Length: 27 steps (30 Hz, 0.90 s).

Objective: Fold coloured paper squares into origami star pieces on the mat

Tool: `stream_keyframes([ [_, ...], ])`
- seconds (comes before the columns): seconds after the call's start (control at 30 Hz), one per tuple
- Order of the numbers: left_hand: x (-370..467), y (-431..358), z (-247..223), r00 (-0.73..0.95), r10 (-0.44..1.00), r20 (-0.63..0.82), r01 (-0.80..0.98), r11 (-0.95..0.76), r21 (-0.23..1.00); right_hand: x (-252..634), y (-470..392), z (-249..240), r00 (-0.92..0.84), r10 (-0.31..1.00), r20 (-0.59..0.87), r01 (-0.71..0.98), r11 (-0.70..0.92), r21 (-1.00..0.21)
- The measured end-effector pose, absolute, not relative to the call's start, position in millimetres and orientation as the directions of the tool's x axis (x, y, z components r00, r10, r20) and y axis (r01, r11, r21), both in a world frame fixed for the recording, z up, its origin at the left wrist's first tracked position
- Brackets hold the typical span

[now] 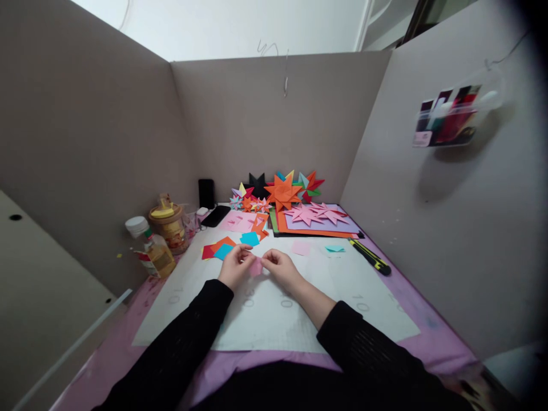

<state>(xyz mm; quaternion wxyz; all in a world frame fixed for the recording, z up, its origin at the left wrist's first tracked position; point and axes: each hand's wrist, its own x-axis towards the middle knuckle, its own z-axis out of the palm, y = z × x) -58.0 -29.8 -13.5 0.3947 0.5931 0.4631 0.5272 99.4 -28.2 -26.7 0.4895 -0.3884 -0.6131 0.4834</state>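
Note:
Between my two hands is a small pink piece of paper, held just above the white sheet with printed numbers. My left hand pinches its left side, and my right hand pinches the right edge. The paper's folds are too small to make out. Left of my hands lie blue, orange and red paper squares, with another blue square just behind. On the right, a pale pink square lies flat near a folded turquoise piece of paper.
Folded paper stars stand at the back, with pink stars on stacked coloured sheets. A yellow-black utility knife lies at right. A bottle, a tub and phones line the left. Grey partitions enclose the desk.

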Motion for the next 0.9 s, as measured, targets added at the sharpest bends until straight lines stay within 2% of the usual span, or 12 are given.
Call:
stream_keyframes([
  [0.17, -57.4, -31.6, -12.5, 0.090, 0.968, 0.236, 0.138, -0.246, 0.959, 102.3, -23.6, -29.2, -0.136, 0.957, 0.256, -0.033, 0.254, -0.967],
  [0.3, -56.3, -33.6, -11.1, 0.089, 0.971, 0.223, 0.214, -0.237, 0.948, 102.2, -22.3, -30.4, -0.179, 0.969, 0.168, -0.083, 0.155, -0.984],
  [0.47, -57.1, -36.3, -9.5, 0.084, 0.931, 0.356, 0.365, -0.362, 0.858, 101.3, -23.2, -29.6, -0.242, 0.960, 0.142, -0.191, 0.096, -0.977],
  [0.73, -65.4, -34.7, -3.3, 0.132, 0.799, 0.587, 0.463, -0.574, 0.676, 107.0, -20.5, -25.2, -0.215, 0.948, 0.234, -0.246, 0.179, -0.952],
  [0.9, -71.6, -33.6, -3.3, 0.215, 0.844, 0.490, 0.410, -0.534, 0.739, 111.9, -20.8, -18.1, -0.211, 0.927, 0.310, -0.230, 0.261, -0.938],
])
